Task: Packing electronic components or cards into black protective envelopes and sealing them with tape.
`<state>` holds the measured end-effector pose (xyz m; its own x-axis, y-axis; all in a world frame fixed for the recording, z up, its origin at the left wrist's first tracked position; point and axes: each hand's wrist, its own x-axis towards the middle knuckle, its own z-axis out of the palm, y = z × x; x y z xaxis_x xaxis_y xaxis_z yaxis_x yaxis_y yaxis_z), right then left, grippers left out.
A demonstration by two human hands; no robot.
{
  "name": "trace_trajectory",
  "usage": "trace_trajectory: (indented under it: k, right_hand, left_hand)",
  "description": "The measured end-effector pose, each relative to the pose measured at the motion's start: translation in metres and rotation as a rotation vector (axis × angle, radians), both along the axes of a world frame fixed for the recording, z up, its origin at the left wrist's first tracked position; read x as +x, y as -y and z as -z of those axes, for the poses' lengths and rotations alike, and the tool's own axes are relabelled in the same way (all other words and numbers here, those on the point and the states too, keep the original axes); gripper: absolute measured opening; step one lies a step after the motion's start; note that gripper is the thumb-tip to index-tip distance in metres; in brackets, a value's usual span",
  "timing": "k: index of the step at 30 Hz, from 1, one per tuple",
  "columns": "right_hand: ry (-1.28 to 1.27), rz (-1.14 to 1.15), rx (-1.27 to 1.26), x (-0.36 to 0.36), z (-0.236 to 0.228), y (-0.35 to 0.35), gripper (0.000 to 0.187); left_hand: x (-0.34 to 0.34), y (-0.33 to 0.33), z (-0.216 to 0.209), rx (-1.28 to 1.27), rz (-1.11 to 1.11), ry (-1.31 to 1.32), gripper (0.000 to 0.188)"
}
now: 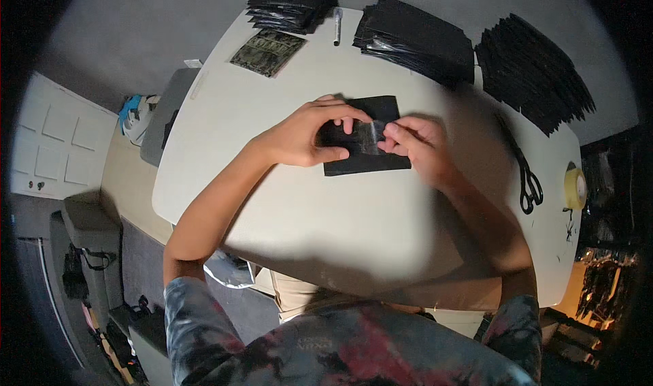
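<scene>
A black flat square, fabric-like, lies on the white table in front of me. On its middle is a small glossy see-through piece that looks like clear film or tape. My left hand rests over the square's left side, thumb and fingers apart, the index fingertip touching the top of the glossy piece. With thumb and fingertips together, my right hand pinches the right edge of that piece. Part of the square is hidden under both hands.
Stacks of black sheets stand along the far edge: a left stack, a middle stack and a right stack. A marker and a patterned dark sheet lie nearby. Black scissors and a yellowish tape roll are at right.
</scene>
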<state>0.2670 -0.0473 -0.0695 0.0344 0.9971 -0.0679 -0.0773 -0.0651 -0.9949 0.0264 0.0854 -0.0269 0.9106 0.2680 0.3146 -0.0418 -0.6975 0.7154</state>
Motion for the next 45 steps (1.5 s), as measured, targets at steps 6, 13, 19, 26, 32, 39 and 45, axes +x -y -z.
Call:
trace_trajectory:
  k: [6,13,19,26,32,39,45]
  right_hand:
    - [0.16,-0.044,-0.068,-0.012,-0.047,0.004,0.028]
    - [0.459,-0.195,0.08,-0.017,-0.042,-0.01,0.021]
    - [0.491,-0.097,0.014,-0.016,-0.037,-0.011,0.013]
    - [0.536,-0.062,0.005,-0.011,-0.036,-0.013,0.022]
    - [0.548,-0.049,-0.021,-0.007,-0.036,-0.012,0.025]
    - [0.634,-0.018,-0.004,-0.011,-0.033,-0.01,0.025]
    - [0.715,-0.061,0.02,-0.006,-0.026,-0.011,0.03]
  left_hand:
    - [-0.002,0.001,0.004,0.028,-0.012,-0.053,0.078]
    - [-0.001,0.001,0.006,0.0,-0.021,-0.059,0.084]
    - [-0.006,-0.001,0.002,-0.068,-0.005,-0.095,0.08]
    - [-0.004,0.0,0.003,-0.044,0.0,-0.094,0.078]
    - [-0.003,0.007,0.007,-0.031,-0.015,0.007,0.079]
    - [-0.011,0.01,0.007,0.167,0.051,0.04,0.051]
    - [-0.009,0.008,0.01,0.205,0.089,0.03,0.04]
